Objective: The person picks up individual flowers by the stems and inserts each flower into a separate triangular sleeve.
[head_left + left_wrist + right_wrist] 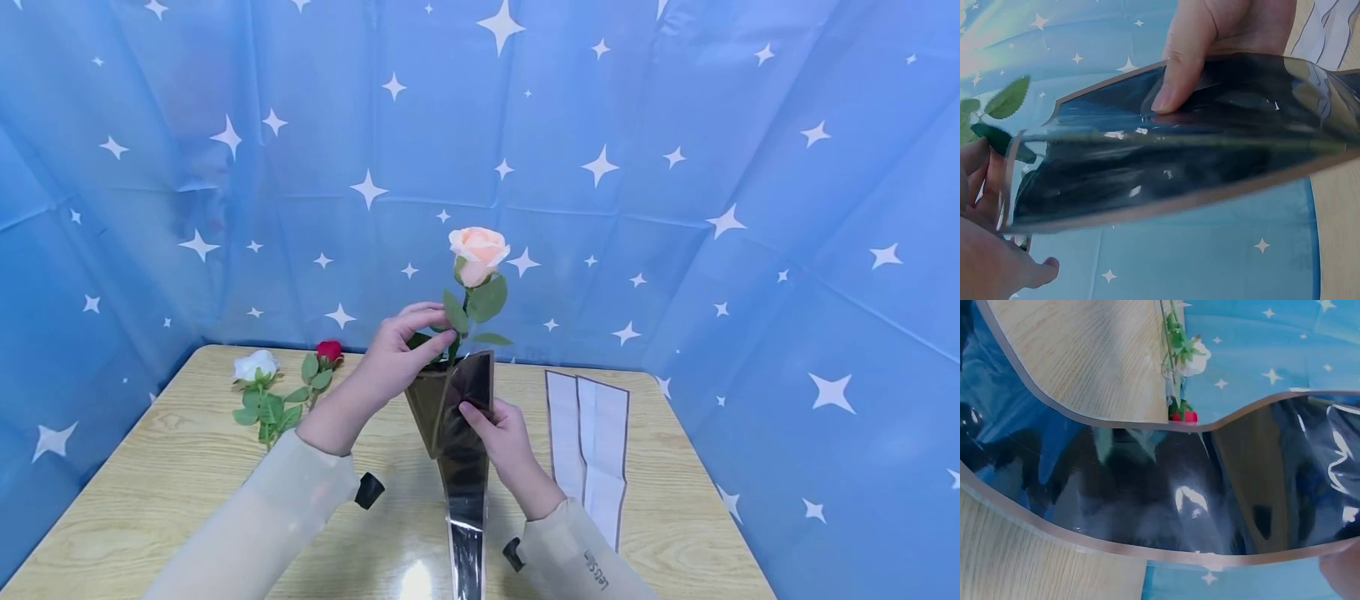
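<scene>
A peach rose [478, 250] with green leaves stands upright, its stem running down into the mouth of a dark, see-through flower sleeve [467, 467] with a brown edge. My left hand [405, 350] holds the rose by its stem and leaves at the sleeve's mouth. Fingers touch a dark green leaf [994, 139] in the left wrist view. Lower down, my right hand [504, 437] grips the sleeve's right side, the thumb lying flat on its front. The right wrist view shows mostly the shiny sleeve [1135, 487], with only a bit of a hand [1342, 572] at the edge.
A white rose [257, 367] and a red rose [328, 352] lie at the back left of the wooden table [150, 500]. Flat pale sleeves [600, 442] with dark edges lie to the right. A blue star-patterned curtain [675, 100] surrounds the table.
</scene>
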Motion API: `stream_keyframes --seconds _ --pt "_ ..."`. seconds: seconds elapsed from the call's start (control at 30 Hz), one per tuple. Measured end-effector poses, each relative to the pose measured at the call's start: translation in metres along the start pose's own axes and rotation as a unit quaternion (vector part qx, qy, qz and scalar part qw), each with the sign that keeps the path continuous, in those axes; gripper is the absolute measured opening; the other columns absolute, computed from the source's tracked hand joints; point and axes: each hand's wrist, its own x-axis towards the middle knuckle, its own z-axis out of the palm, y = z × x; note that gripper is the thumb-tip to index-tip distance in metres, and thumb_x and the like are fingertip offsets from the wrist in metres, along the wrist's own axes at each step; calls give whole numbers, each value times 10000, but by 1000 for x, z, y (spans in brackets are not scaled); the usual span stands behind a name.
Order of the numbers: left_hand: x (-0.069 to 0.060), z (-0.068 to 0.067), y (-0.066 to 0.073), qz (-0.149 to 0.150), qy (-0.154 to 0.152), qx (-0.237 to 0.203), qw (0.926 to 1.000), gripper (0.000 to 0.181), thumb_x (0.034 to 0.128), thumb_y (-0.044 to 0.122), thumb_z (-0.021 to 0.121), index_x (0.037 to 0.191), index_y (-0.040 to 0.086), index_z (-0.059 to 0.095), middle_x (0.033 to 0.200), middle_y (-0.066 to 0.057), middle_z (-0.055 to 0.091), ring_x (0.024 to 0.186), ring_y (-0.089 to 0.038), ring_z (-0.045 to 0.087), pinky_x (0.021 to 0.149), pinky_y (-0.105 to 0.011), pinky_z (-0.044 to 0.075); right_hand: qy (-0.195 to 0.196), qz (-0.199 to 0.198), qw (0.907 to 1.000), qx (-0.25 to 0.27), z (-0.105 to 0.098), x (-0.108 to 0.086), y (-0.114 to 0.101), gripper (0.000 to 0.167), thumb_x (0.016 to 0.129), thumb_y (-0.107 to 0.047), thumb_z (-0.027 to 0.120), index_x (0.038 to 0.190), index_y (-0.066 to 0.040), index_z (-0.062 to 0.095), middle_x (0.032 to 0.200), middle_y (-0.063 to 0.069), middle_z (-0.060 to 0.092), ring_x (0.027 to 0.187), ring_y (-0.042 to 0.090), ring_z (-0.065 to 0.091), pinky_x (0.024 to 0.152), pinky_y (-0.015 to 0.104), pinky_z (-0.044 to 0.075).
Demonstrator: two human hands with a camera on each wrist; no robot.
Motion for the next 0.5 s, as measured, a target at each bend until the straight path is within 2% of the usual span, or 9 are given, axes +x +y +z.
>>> stream_keyframes --seconds 0.17,0.37,0.5 --pt "-1 0 2 60 248 70 9997 166 903 126 640 1027 38 707 1197 -99 616 1240 -208 466 1074 -486 332 51 -18 10000 49 0 1 2 247 921 -92 603 993 142 634 853 -46 690 769 85 617 683 233 510" --pt "-3 -1 2 -427 669 11 9968 180 890 189 666 1016 68 708 1169 -62 637 1192 -174 506 1017 -458 401 122 54 9999 -97 -1 0 3 254 923 -120 608 967 128 643 813 -74 674 727 71 583 652 230 486" --pt "-4 -3 -1 -574 987 -1 9935 227 882 213 678 1046 59 710 1152 -78 649 1161 -169 535 974 -427 449 195 101 9997 -114 -2 0 4 258 919 -121 614 992 125 643 820 -85 680 738 69 583 663 229 486"
